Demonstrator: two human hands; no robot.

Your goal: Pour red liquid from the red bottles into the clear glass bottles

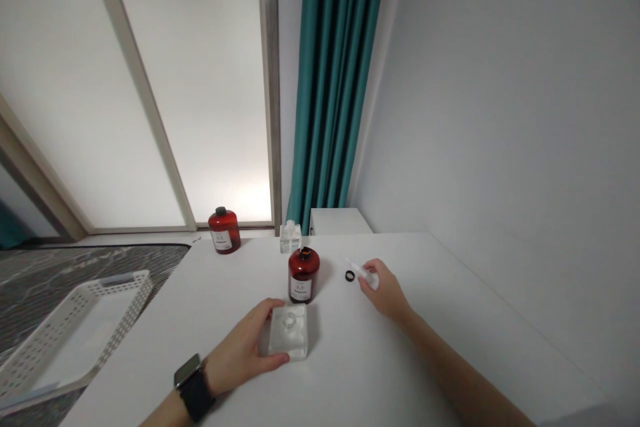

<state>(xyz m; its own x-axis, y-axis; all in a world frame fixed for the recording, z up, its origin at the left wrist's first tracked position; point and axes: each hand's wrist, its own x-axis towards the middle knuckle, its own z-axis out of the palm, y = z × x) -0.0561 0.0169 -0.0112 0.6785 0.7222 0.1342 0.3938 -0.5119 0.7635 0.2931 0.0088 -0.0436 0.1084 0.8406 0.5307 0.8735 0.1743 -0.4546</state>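
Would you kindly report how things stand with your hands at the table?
Left hand holding clear square glass bottle. Right hand pinching slender clear piece, near small black ring. Dark red round bottle standing between hands.

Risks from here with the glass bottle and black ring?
The left hand holds a square glass bottle close to a red bottle; a careless move might knock them together. The black ring lies loose beside the clear tube in the right hand and could roll off the white table.
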